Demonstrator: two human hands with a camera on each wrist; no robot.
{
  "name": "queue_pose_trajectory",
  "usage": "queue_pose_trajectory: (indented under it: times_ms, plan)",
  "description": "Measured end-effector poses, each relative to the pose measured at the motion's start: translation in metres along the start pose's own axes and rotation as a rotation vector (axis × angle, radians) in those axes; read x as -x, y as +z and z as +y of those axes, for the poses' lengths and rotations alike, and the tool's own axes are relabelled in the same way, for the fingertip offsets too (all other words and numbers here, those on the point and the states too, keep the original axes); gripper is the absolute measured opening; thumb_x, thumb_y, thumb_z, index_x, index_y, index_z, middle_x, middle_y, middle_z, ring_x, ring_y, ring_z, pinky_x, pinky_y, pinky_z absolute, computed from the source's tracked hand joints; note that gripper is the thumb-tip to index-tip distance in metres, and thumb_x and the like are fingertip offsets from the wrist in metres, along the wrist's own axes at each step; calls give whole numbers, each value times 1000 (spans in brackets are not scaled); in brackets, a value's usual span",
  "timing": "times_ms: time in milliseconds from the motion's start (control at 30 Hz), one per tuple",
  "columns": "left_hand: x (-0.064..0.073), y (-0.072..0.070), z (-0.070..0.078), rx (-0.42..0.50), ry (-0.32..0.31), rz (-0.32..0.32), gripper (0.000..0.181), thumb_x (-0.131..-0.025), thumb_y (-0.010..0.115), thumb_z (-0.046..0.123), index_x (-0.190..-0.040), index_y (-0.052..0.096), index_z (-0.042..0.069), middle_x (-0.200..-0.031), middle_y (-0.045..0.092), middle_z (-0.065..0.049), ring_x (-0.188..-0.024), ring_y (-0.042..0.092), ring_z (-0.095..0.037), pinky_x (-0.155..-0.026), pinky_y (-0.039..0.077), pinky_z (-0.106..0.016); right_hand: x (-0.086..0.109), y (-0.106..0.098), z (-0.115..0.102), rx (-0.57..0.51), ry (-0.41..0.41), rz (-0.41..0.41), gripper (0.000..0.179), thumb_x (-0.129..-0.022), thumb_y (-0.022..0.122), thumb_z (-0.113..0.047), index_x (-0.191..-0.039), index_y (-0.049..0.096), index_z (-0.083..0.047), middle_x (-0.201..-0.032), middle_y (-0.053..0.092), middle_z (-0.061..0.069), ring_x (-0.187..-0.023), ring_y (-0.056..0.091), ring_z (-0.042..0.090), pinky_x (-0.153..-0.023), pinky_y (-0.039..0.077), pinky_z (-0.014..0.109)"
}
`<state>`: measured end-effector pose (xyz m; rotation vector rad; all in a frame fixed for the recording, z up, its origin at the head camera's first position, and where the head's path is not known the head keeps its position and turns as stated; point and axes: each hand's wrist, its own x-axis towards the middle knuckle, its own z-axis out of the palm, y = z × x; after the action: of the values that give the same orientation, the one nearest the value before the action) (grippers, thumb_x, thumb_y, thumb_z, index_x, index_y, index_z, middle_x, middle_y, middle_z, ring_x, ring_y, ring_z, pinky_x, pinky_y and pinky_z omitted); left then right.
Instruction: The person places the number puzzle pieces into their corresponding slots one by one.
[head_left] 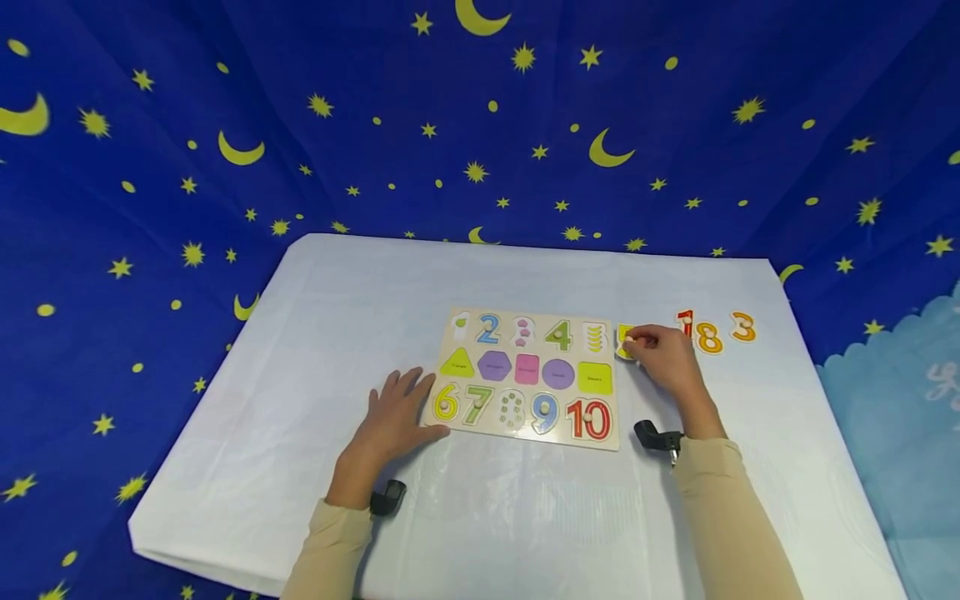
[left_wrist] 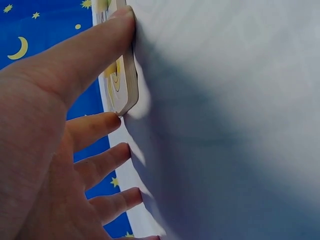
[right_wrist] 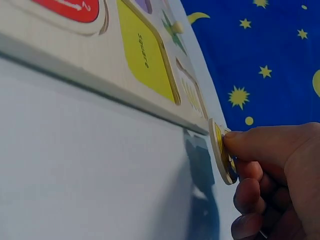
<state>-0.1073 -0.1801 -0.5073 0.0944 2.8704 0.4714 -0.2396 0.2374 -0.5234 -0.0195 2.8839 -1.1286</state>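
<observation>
- Beige sleeves (head_left: 738,517) cover both forearms, which reach forward from the bottom of the head view; a black wrist camera (head_left: 657,437) sits on the right wrist, another on the left.
- The left hand (head_left: 393,417) lies at the near left corner of the puzzle board (head_left: 577,340), fingers spread wide and pointing away, thumb stretched sideways against the board's edge. The left wrist view shows the index fingertip at the corner, too close to tell whether it touches.
- The right hand (head_left: 667,358) angles inward over the tabletop (head_left: 300,433), thumb and forefinger narrowed in a pinch on a yellow number piece (right_wrist: 217,152), the other fingers curled under.
- That piece is just beside the board's right edge, near the banana-pictured recess (head_left: 596,337); its shadow falls on the tabletop.
- The numbers 2, 4, 6, 7, 9 and 10 sit in the board; the recesses for 1, 3 and 8 show their pictures.
- Beyond the right hand lie the orange 8 (head_left: 708,338), red 1 (head_left: 685,321) and orange 3 (head_left: 743,327).
- Blue starry cloth (head_left: 420,175) rises behind.
</observation>
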Motion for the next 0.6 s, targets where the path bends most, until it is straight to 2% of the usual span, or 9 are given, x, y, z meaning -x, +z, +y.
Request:
queue_pose_trajectory:
  times_ms: [400, 600]
  plan:
    - [2, 1, -2, 5, 3, -1, 94, -74, 76, 55, -149, 36, 14, -153, 30, -14, -141, 15, -42, -103, 13, -71, -4, 13, -16, -31, -59, -27, 25, -89, 67, -22, -106, 69, -3, -81, 60, 8, -73, 51, 23, -63, 41, 35]
    - [1, 0, 0, 5, -3, -10, 94, -75, 76, 55, -149, 36, 14, -153, 29, -14, -141, 14, -42, -104, 13, -71, -8, 19, -22, -9, -79, -24, 24, -89, 67, -20, -105, 69, -3, -84, 60, 9, -77, 52, 24, -68, 41, 36]
